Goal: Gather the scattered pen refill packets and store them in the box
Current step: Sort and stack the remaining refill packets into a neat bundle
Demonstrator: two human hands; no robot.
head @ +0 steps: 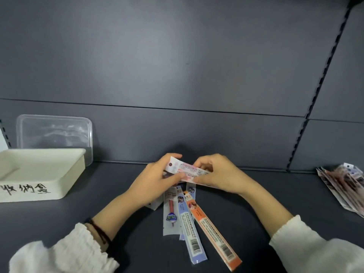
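Note:
Both hands meet above the middle of the dark shelf. My left hand grips the top ends of several pen refill packets that fan downward: a clear one with a red refill, a blue one and an orange one. A pink and white packet lies crosswise on top, held between my left hand and my right hand, whose fingers curl round its right end. The cream box with handwritten characters stands open at the left.
A clear plastic lid leans against the back wall behind the box. Another pile of refill packets lies at the right edge of the shelf. Dark wall panels rise behind.

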